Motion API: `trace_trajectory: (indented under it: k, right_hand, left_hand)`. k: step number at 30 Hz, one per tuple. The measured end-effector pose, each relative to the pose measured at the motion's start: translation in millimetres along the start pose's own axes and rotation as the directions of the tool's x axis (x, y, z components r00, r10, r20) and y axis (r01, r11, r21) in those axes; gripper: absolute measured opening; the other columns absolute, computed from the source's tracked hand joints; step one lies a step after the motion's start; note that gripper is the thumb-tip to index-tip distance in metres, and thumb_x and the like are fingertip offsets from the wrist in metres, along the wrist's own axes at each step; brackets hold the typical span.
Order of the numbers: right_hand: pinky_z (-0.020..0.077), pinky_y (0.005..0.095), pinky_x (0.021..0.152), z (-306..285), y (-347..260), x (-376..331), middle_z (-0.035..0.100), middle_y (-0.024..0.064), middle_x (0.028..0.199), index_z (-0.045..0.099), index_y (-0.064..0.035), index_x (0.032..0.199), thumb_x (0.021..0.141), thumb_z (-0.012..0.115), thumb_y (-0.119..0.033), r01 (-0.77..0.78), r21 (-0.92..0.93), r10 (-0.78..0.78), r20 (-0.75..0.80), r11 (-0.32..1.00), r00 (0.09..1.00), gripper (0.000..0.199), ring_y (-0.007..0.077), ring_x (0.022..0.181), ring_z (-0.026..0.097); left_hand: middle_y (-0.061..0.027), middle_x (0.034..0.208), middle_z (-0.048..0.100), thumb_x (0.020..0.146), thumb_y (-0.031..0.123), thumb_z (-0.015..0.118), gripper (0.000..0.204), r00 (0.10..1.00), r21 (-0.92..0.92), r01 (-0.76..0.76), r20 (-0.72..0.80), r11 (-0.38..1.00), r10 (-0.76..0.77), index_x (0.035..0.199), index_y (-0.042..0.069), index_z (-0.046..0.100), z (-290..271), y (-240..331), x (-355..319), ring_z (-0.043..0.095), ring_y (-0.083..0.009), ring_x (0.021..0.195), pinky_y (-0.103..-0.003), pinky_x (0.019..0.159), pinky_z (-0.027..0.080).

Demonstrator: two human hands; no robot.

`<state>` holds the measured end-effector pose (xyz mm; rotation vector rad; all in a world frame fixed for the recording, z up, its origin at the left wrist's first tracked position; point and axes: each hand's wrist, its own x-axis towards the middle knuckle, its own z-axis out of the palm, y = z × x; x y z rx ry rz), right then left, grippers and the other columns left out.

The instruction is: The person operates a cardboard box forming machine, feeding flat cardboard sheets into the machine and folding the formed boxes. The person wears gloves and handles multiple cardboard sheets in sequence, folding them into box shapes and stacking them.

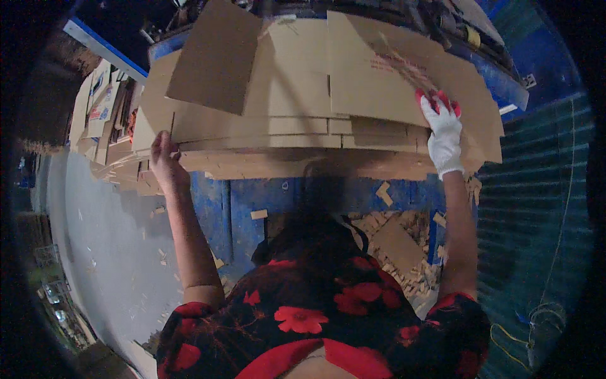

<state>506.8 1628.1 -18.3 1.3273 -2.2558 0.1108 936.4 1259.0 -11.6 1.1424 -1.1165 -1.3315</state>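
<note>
A stack of flat brown cardboard box blanks (290, 82) lies across the blue bench in front of me. My left hand (168, 163), bare, is at the near left edge of the stack, its fingers curled over the cardboard beside a slot. The underside of its grip is hidden. My right hand (444, 136) wears a white glove with red fingertips. It lies on the right part of the stack, fingers stretched forward over the near edge of a printed cardboard sheet (372, 76). A darker cardboard piece (218, 60) lies tilted on top at the far left.
More cardboard pieces (104, 114) are piled to the left. Under the bench, cardboard scraps (394, 243) fill an opening, and some offcuts lie on the grey floor (113, 246). Machine parts (448, 19) stand beyond the stack. A dark ribbed wall (530, 208) rises at the right.
</note>
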Motion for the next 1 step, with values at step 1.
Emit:
trace_trajectory:
  k: [1]
  right_hand:
    - [0.0207,0.0425,0.111,8.0,7.3,-1.5,0.05,0.0101,0.133,0.048,-0.0238,0.135,0.086,0.052,-0.001,-0.038,-0.024,0.04,0.126,0.999,0.991,0.054,0.0243,0.123,0.047]
  left_hand:
    - [-0.0022,0.11,0.049,0.081,0.029,0.072,0.054,0.996,0.102,-0.058,0.076,0.993,0.05,0.124,0.003,0.052,4.5,1.0,-0.2,0.041,-0.0123,0.098,-0.032,0.076,0.036]
